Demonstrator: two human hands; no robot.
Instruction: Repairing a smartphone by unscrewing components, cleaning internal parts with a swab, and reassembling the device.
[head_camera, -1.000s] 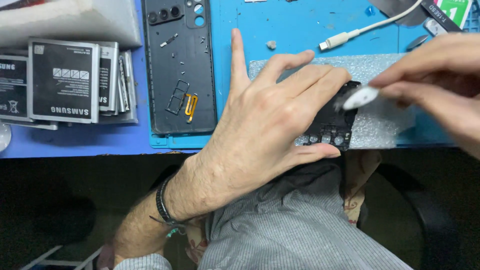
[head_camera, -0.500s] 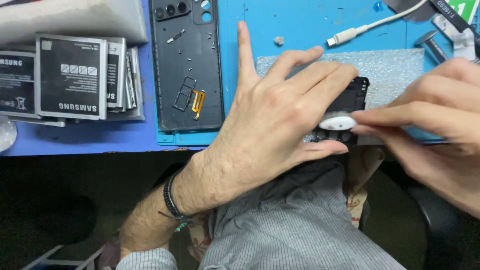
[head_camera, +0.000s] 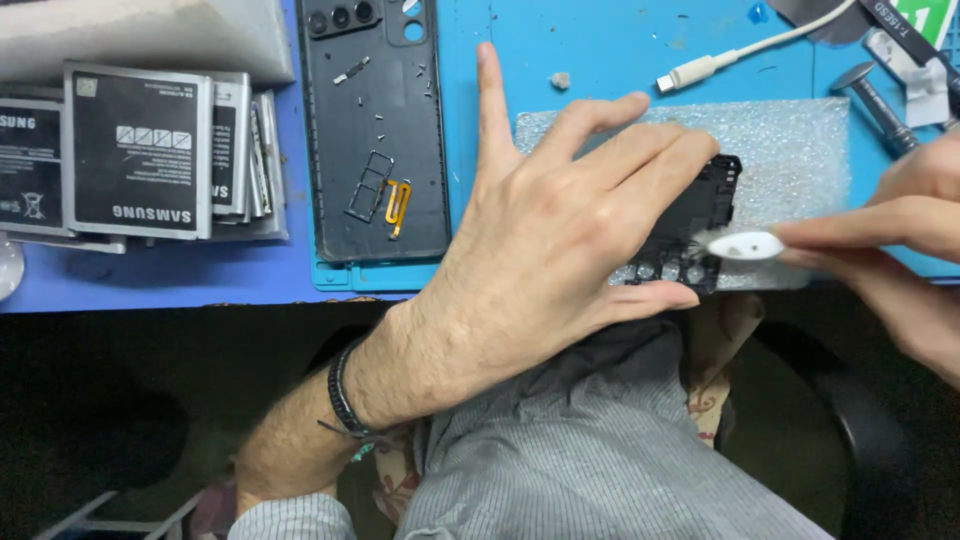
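two bare hands work at the near edge of a blue work mat (head_camera: 600, 40). the left hand (head_camera: 560, 240) lies flat and spread over a black phone part (head_camera: 700, 215), its fingers fanned across the top and its thumb pressed along the near edge, pinning the part down rather than closing around it. the part rests on a sheet of bubble wrap (head_camera: 800, 150) that lies on the mat, and only the part's right end and a row of small round spots along its lower edge show past the fingers. the right hand (head_camera: 900, 230) comes in from the right edge of the view, its thumb and fingers pinched narrowly on a small white brush (head_camera: 745, 245), whose bristled tip touches the lower right corner of the part. to the left of the hand a black phone back cover (head_camera: 375, 130) lies inside up on the mat, with tiny screws, a small tray frame and an orange flex strip on it. further left sits a stack of flat phone batteries (head_camera: 140, 150). a white cable plug (head_camera: 695, 72) lies just above the bubble wrap, and a metal-tipped tool (head_camera: 880, 100) lies near the top right corner.
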